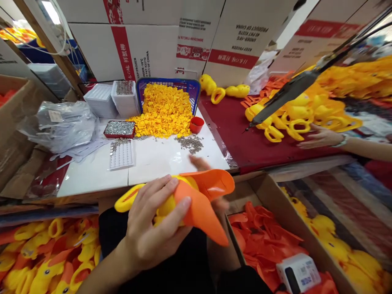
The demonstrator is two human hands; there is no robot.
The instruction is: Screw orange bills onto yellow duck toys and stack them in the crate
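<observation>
My left hand [153, 228] is closed around a yellow plastic duck toy [167, 206] with a loop handle, held above my lap near the table's front edge. Two flared orange plastic flaps [199, 206] stick out from the toy to the right. Behind them is my right hand [220, 205], mostly hidden and blurred; its fingers show in part above and to the right of the flaps. Whether it grips them cannot be made out. On the white tabletop [153, 163] ahead lie small metal pieces [190, 143] next to a red cup [196, 124].
A blue basket [196, 96] spills small yellow parts [167, 110]. A red tray [119, 129] holds metal pieces. Dark power screwdriver [281, 96] hangs at right, near a co-worker's hand [321, 136]. Cartons of orange pieces [260, 232] and finished-looking yellow ducks [49, 261] flank my lap.
</observation>
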